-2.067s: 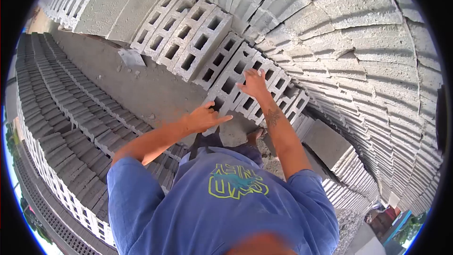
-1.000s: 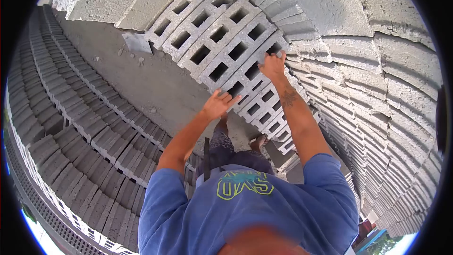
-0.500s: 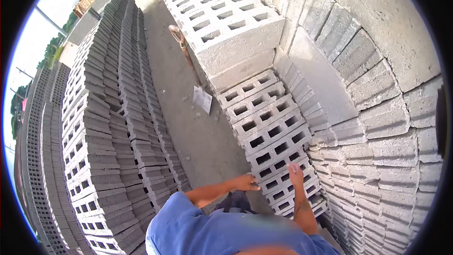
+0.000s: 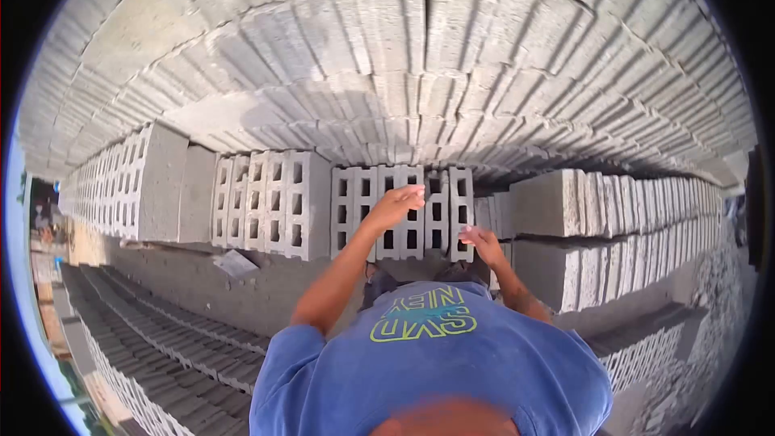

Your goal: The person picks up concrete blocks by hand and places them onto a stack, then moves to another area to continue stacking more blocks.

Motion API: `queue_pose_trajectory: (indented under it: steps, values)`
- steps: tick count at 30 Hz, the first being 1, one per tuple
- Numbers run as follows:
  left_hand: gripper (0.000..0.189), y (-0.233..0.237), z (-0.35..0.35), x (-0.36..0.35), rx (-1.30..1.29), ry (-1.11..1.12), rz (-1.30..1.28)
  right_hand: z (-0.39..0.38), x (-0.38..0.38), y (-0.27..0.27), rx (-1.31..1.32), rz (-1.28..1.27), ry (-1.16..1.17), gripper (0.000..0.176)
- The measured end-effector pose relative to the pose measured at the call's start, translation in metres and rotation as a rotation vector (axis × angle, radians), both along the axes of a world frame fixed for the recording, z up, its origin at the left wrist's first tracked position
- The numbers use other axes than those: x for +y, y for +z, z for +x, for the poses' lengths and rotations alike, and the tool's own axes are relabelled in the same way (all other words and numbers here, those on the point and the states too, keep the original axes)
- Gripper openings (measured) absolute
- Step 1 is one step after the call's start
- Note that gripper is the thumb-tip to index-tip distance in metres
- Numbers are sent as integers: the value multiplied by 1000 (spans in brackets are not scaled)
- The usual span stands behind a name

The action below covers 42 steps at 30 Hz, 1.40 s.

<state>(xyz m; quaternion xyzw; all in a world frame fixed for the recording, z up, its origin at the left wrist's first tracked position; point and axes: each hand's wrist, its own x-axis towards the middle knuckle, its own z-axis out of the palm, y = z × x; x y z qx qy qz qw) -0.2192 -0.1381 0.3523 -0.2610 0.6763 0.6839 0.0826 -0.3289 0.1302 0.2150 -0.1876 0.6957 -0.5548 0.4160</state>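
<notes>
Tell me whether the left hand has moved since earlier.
Yes, the left hand moved forward, from the near edge of the block row to over its middle.

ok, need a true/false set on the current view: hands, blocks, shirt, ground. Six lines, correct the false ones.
1. The left hand is at the row of hollow blocks. True.
2. The right hand is up on the person's shirt. False: it is by the end block on the row's right; contact can't be told.
3. The two hands are clasped together. False: they are apart.
4. A pale flat piece is down on the ground to the person's left. True.
5. The shirt is red. False: it is blue.
6. A high wall of stacked blocks rises beyond the row. True.
</notes>
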Motion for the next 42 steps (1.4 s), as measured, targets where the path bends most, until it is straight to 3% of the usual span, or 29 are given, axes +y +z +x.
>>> queue_pose_trajectory:
  steps: [2,4,6,8,10,11,13,16,17,18,23,24,26,29,31,34,37,38,39,40,42]
  values:
    - [46,1,-65,54,86,-92,-77,-14,56,35,226,-24,-204,37]
    - [37,23,-129,108,260,-251,-61,-28,110,61,264,4,-439,30]
    - [36,67,-180,169,393,-344,-116,-35,160,95,357,83,-603,26]
    - [32,97,-231,220,588,-419,-203,-44,204,102,408,26,-831,23]
    - [32,116,-281,266,711,-474,-252,-48,243,111,443,158,-1054,25]
    - [33,119,-302,286,746,-512,-210,-48,259,111,413,157,-1210,26]
    - [41,121,-329,316,740,-609,-436,-45,288,102,417,200,-1479,28]
    - [50,77,-361,325,594,-634,-611,-30,323,69,483,343,-1730,29]
    - [56,54,-368,322,490,-608,-677,-21,329,64,465,324,-1731,29]
    - [56,28,-375,315,473,-609,-684,-12,333,58,516,483,-1688,25]
    - [81,-79,-410,287,107,-599,-820,4,312,59,730,564,-1346,16]
    - [81,-78,-419,289,101,-591,-812,4,305,62,813,534,-1284,14]
    - [88,-85,-428,290,-242,-691,-579,7,296,65,798,503,-1199,12]
    - [94,-114,-436,295,-260,-650,-486,12,287,67,733,416,-1172,12]
    - [97,-112,-435,292,-259,-782,-518,14,280,64,507,311,-1166,16]
    - [98,-100,-406,285,-255,-661,-705,9,255,80,170,82,-1017,22]
    - [83,-134,-364,236,-136,-512,-669,1,234,91,102,-4,-876,22]
    - [71,-102,-338,232,-164,-465,-550,-3,228,86,118,-40,-883,22]
    - [64,-128,-328,209,-121,-469,-524,-7,222,81,131,-78,-893,22]
    - [59,-113,-317,207,-149,-534,-533,-10,219,78,129,-79,-881,22]
    - [58,-121,-290,198,-88,-394,-524,-14,220,72,182,17,-803,22]
